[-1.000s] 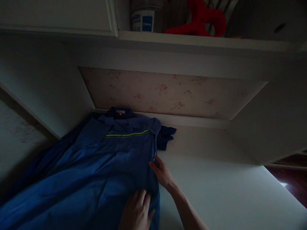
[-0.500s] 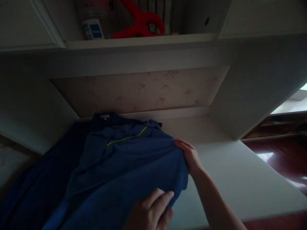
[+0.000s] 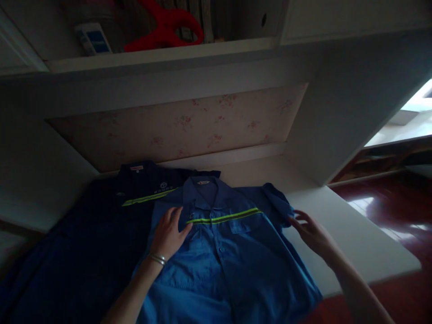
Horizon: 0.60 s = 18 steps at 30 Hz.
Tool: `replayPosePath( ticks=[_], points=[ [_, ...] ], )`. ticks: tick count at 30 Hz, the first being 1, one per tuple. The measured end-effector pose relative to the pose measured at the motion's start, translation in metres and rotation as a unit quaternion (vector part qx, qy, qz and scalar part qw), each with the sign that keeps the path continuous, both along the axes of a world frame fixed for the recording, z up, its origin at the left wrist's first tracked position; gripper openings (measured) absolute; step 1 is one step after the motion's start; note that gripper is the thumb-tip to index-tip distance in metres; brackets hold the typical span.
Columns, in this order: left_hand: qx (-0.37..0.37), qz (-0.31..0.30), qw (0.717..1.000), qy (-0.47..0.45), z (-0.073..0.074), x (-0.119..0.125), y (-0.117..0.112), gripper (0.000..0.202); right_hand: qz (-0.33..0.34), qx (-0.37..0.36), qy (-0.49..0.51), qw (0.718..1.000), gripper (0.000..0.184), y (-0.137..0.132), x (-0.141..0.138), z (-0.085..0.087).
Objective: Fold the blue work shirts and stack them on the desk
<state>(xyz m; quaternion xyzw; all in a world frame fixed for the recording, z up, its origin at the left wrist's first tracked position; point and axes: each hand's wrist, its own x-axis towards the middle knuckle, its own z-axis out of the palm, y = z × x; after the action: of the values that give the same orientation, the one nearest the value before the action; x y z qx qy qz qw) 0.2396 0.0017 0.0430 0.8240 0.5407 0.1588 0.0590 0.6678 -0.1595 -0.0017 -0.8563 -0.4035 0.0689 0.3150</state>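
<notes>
A blue short-sleeved work shirt (image 3: 202,265) lies front up, its collar toward the back panel and a yellow-green stripe across the chest. Over its left chest side hovers or rests my left hand (image 3: 168,234), thumb and fingers apart, a bracelet at the wrist; contact with the cloth I cannot make out. My right hand (image 3: 308,229) pinches the cuff of the sleeve on the right. A darker navy work shirt (image 3: 84,243), also striped and with a printed chest logo, is spread to the left, partly under the blue one.
The white desk surface (image 3: 313,202) extends to the right. Behind stands a flowered back panel (image 3: 202,126). Above, a shelf edge (image 3: 162,56) overhangs with a red looped object (image 3: 165,29) and a labelled container (image 3: 92,39). A side panel (image 3: 340,117) rises at the right.
The blue shirt has been turned and opened out, so its collar and buttoned front now show. My left hand moved up and left; my right hand moved to the right. The view shifted slightly.
</notes>
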Motion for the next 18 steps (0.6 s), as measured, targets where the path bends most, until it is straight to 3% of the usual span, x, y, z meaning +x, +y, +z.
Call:
replayPosePath(
  ticks=[2, 5, 8, 10, 14, 18],
  points=[
    [-0.043, 0.027, 0.999, 0.013, -0.016, -0.003, 0.019, 0.065, 0.03, -0.003, -0.079, 0.996, 0.054, 0.04, -0.019, 0.009],
    [-0.108, 0.035, 0.993, -0.034, -0.025, -0.015, 0.034, 0.045, 0.108, -0.004, -0.14, 0.984, 0.05, 0.092, -0.055, 0.015],
    [-0.122, 0.072, 0.987, -0.081, -0.019, -0.045, 0.044, 0.032, 0.21, -0.083, -0.123, 0.967, 0.047, 0.125, -0.084, 0.003],
    [-0.107, 0.146, 0.976, -0.125, -0.009, -0.078, 0.052, 0.027, 0.234, -0.14, -0.124, 0.954, 0.05, 0.138, -0.092, -0.012],
    [-0.093, 0.333, 0.907, -0.242, 0.004, -0.149, 0.068, 0.012, 0.237, -0.179, -0.146, 0.944, 0.056, 0.156, -0.087, -0.035],
    [-0.15, 0.393, 0.815, -0.398, -0.006, -0.178, 0.082, 0.012, 0.229, -0.181, -0.142, 0.946, 0.057, 0.18, -0.082, -0.035]
  ],
)
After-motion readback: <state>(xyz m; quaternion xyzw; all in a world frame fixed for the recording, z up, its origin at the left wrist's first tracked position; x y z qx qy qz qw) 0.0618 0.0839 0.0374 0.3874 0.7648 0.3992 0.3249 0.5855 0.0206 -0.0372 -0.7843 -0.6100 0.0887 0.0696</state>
